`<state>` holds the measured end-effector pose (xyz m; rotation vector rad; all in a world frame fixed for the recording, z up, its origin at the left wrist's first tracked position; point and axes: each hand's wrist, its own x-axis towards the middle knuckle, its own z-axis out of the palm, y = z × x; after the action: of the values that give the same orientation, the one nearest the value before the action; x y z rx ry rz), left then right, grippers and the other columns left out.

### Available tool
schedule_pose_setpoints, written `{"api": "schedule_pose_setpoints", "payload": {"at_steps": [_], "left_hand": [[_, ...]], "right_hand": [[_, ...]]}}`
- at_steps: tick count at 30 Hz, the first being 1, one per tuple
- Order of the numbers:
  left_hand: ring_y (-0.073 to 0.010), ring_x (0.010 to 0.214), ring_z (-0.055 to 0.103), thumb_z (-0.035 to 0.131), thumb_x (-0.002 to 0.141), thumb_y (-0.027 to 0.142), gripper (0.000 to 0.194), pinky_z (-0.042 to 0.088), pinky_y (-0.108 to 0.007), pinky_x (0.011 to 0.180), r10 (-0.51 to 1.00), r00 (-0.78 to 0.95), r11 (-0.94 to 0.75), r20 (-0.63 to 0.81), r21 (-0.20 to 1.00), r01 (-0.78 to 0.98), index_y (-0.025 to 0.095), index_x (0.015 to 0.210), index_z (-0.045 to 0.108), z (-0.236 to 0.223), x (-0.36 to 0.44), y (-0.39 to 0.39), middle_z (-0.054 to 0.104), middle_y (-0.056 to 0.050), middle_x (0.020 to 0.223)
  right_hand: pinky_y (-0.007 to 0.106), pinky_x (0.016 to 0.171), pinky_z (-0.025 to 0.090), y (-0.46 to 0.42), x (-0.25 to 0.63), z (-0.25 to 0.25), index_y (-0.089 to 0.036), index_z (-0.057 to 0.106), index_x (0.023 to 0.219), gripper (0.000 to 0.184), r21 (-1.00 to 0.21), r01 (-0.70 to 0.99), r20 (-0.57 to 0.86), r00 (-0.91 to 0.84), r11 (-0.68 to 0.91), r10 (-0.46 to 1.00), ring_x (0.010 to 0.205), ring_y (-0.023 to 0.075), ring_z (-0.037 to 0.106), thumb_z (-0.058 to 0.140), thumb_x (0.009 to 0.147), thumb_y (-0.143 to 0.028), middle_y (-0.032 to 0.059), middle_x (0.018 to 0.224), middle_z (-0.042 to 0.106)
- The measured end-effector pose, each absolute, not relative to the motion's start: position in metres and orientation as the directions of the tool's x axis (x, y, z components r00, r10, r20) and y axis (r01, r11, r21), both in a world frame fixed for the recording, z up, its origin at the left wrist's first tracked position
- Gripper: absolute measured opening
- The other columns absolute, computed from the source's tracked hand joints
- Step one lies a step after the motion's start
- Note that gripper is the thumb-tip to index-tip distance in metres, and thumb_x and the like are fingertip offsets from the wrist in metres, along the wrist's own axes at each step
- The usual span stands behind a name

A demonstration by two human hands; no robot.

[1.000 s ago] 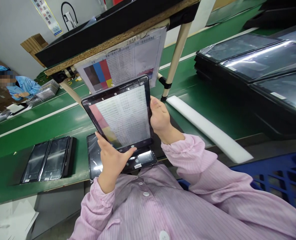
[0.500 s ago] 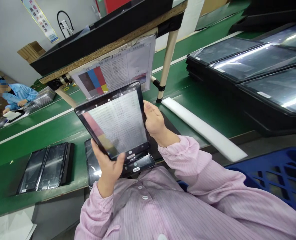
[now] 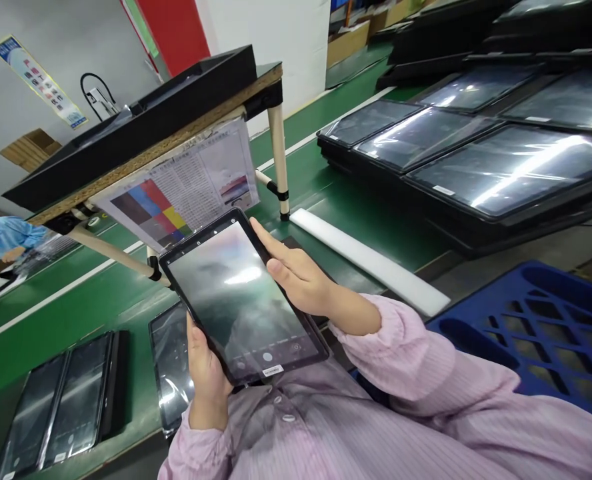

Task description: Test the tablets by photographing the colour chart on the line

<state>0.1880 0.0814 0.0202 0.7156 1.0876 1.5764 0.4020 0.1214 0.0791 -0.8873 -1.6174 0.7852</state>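
Note:
A black-framed tablet (image 3: 236,293) is held tilted in front of my body, its lit screen showing a blurred camera picture with a round button near the bottom. My left hand (image 3: 207,367) grips its lower left edge, thumb along the side. On the right edge, my right hand (image 3: 303,277) is closed with the thumb at the front; its other fingers are partly hidden behind. Below and left of the held tablet, another tablet in clear film (image 3: 171,363) lies on the green bench, partly covered by it and my left hand.
Two film-wrapped tablets (image 3: 56,400) lie at the left. A printed color chart (image 3: 186,187) hangs under a raised shelf (image 3: 151,127). A white foam strip (image 3: 371,260), black trays with screens (image 3: 516,167) and a blue basket (image 3: 536,327) are at the right. A co-worker's blue sleeve (image 3: 6,237) shows far left.
Both hands have lowered the tablet and tilted it flatter; its screen went from a view of the chart to a blurred glare. The camera view has shifted to the right.

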Motion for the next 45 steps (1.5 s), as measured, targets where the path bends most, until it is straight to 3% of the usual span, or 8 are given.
{"api": "schedule_pose_setpoints", "payload": {"at_steps": [4,10,17,22,29,33,37,45], "left_hand": [[-0.0246,0.131,0.056,0.061,0.090,0.055,0.058,0.050,-0.038,0.105,0.972,-0.197,0.038,-0.131,0.910,-0.413,0.037,0.145,0.050,0.017,0.209,0.082,0.055,-0.003,0.149],[-0.0215,0.147,0.037,0.044,0.098,0.055,0.063,0.033,-0.037,0.119,0.958,-0.014,0.281,-0.287,0.946,-0.162,0.028,0.154,0.036,-0.001,0.258,0.099,0.034,-0.005,0.163],[-0.0217,0.155,0.009,0.057,0.094,0.047,0.072,0.006,-0.040,0.125,0.915,0.174,0.355,-0.364,0.931,0.085,0.021,0.156,0.032,-0.025,0.278,0.105,0.016,-0.008,0.167],[-0.0288,0.153,0.017,0.047,0.099,0.046,0.063,0.025,-0.053,0.121,0.891,0.439,0.047,-0.112,0.987,0.156,0.028,0.157,0.028,-0.011,0.255,0.080,0.012,-0.010,0.168],[-0.0218,0.112,0.064,0.043,0.102,0.033,0.037,0.052,-0.041,0.099,0.816,0.576,-0.167,-0.046,0.936,0.311,0.026,0.133,0.061,0.007,0.211,0.062,0.066,-0.011,0.124],[-0.0246,0.108,0.058,0.045,0.100,0.030,0.034,0.049,-0.044,0.097,0.934,0.355,-0.276,0.046,0.723,0.633,0.023,0.122,0.069,0.002,0.183,0.065,0.065,-0.011,0.113],[-0.0298,0.111,0.046,0.048,0.097,0.027,0.034,0.044,-0.052,0.099,0.954,0.251,-0.295,0.164,0.358,0.886,0.023,0.120,0.072,-0.001,0.160,0.069,0.057,-0.014,0.119],[-0.0307,0.103,0.045,0.050,0.096,0.029,0.039,0.044,-0.050,0.090,0.977,0.139,-0.157,0.164,0.101,0.982,0.024,0.130,0.067,-0.009,0.158,0.077,0.051,-0.016,0.112]], "right_hand": [[0.037,0.094,0.054,0.126,0.422,0.068,-0.024,0.034,0.157,0.077,-0.918,0.083,0.384,-0.062,0.388,0.921,0.108,0.0246,0.063,0.045,0.094,-0.067,0.0054,0.122,0.068],[0.048,0.109,0.046,0.158,0.463,0.020,-0.024,0.036,0.150,0.070,-0.905,-0.422,-0.073,0.028,-0.054,0.997,0.120,0.0244,0.062,0.027,0.097,-0.069,0.0071,0.136,0.061],[0.047,0.106,0.049,0.185,0.498,-0.038,-0.022,0.035,0.149,0.061,-0.908,-0.361,-0.246,0.054,-0.211,0.968,0.120,0.0234,0.063,0.028,0.100,-0.058,0.0086,0.138,0.059],[0.050,0.113,0.043,0.192,0.486,-0.049,-0.023,0.025,0.156,0.072,-0.957,-0.220,-0.203,0.038,-0.190,0.978,0.124,0.0235,0.061,0.029,0.097,-0.063,0.0089,0.144,0.054],[0.051,0.118,0.035,0.184,0.489,-0.040,-0.028,0.042,0.152,0.078,-0.970,0.230,0.093,0.036,0.083,0.995,0.139,0.0262,0.046,0.036,0.090,-0.077,0.0071,0.149,0.050],[0.063,0.115,0.024,0.155,0.480,-0.025,-0.034,0.072,0.120,0.052,-0.602,0.741,0.243,-0.185,0.298,0.952,0.147,0.0341,0.028,0.030,0.101,-0.059,0.0006,0.157,0.039],[0.064,0.109,0.026,0.134,0.462,-0.022,-0.034,0.074,0.117,0.042,-0.350,0.862,0.185,-0.320,0.366,0.929,0.146,0.0385,0.025,0.036,0.103,-0.043,-0.0011,0.158,0.038],[0.064,0.108,0.031,0.118,0.441,-0.022,-0.028,0.070,0.126,0.055,-0.472,0.817,0.345,-0.174,0.331,0.922,0.144,0.0374,0.030,0.024,0.104,-0.049,0.0079,0.156,0.039]]}}
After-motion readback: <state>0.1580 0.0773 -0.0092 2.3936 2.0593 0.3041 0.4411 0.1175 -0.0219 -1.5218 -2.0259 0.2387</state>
